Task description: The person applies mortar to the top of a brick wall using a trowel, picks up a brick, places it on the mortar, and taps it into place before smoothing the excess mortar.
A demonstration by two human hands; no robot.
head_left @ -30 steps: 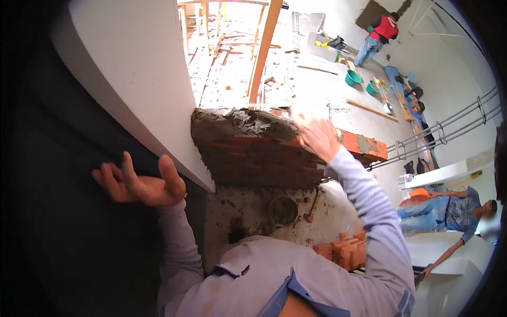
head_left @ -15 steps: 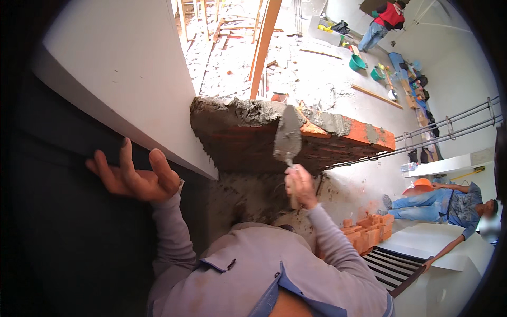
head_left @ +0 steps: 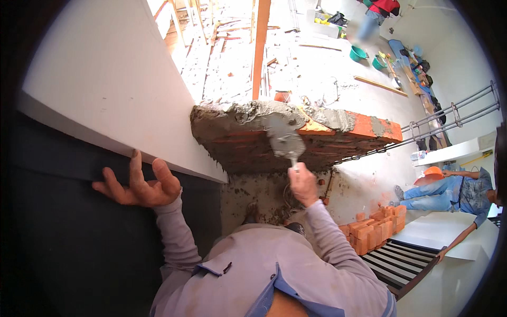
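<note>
A trowel [head_left: 285, 140] smeared with grey mortar is in my right hand [head_left: 303, 185], its fingers wrapped round the handle. The blade lies against the near face of a low brick wall [head_left: 248, 141], just under the top edge. Wet mortar [head_left: 237, 112] covers much of the wall's top, and bare orange brick [head_left: 372, 128] shows at its right end. My left hand [head_left: 145, 186] is empty, its fingers spread and bent, with fingertips at the lower edge of the white wall [head_left: 113, 100] beside a dark panel. Whether they press on it I cannot tell.
Steel reinforcing bars [head_left: 449, 124] jut out past the wall's right end. Stacked bricks [head_left: 376, 230] stand on the floor at right, near a dark slatted frame [head_left: 406, 261] touched by a co-worker [head_left: 459, 193]. Green buckets [head_left: 358, 53] and another person [head_left: 374, 21] are farther off.
The trowel blade has turned and lowered slightly, now against the wall's near face instead of raised across its top edge. My left hand has shifted slightly right and down.
</note>
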